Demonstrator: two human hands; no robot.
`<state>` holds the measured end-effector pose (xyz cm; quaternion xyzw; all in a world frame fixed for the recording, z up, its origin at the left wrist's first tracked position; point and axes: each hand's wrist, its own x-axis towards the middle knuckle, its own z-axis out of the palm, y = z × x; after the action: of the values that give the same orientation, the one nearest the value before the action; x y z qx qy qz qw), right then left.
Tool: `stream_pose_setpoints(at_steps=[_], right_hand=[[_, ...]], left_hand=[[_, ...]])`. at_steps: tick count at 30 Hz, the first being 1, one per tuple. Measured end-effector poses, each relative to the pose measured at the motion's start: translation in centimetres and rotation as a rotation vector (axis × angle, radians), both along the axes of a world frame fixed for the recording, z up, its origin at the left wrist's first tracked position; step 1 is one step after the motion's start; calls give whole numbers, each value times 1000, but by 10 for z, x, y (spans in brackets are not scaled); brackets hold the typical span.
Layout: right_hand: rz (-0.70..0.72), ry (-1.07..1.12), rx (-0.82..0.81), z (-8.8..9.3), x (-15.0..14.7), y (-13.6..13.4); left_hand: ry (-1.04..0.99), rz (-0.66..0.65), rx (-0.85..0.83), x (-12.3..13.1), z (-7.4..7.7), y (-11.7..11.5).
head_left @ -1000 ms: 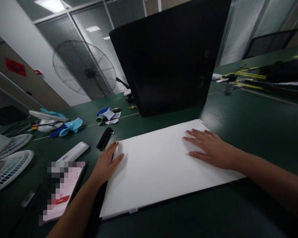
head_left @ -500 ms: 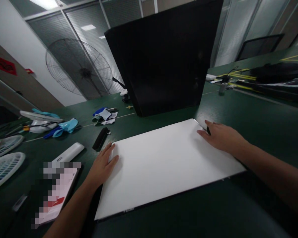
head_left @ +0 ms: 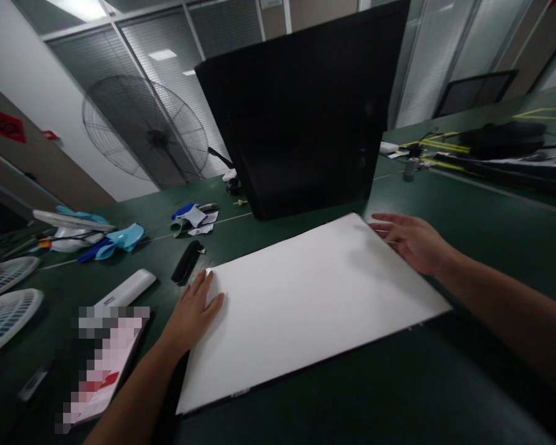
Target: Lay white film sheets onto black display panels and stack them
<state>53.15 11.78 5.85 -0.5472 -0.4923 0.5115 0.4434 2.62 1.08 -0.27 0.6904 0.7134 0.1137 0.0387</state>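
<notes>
A large white rectangular sheet or panel (head_left: 306,309) lies tilted in view on the dark green table, with a thin dark border at its near edge. My left hand (head_left: 192,315) rests flat on its left edge, fingers spread and near the upper left corner. At the right edge is my right hand (head_left: 417,241), palm turned partly toward the sheet. Its forefingers stretch toward the upper right corner, while thumb and lower fingers come together around a thin pale sliver of something that I cannot make out.
Beyond the sheet stands a big black panel (head_left: 310,123). Left of my left hand lie a black slim object (head_left: 188,262), a white oblong device (head_left: 125,289) and a pink-and-white packet (head_left: 115,364). Blue gloves (head_left: 123,240) and white baskets (head_left: 9,318) are farther left. Cables and dark gear (head_left: 505,145) occupy the far right.
My right hand has turned and opened its upper fingers outward, off the sheet's surface to its edge. The dark piece by its fingers no longer shows. My left hand stays in place.
</notes>
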Motion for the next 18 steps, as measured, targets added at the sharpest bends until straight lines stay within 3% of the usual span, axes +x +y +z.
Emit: stream_pose_setpoints(at_steps=[6, 9, 13, 18], right_hand=[[-35, 94, 43, 6, 8, 1], [-110, 150, -53, 7, 11, 3], [-47, 169, -211, 11, 12, 3], [-27, 163, -199, 17, 11, -1]], left_hand=[[17, -5, 4, -1, -1, 1], [12, -15, 11, -3, -3, 1], [16, -19, 0, -4, -3, 0], [5, -19, 21, -3, -2, 0]])
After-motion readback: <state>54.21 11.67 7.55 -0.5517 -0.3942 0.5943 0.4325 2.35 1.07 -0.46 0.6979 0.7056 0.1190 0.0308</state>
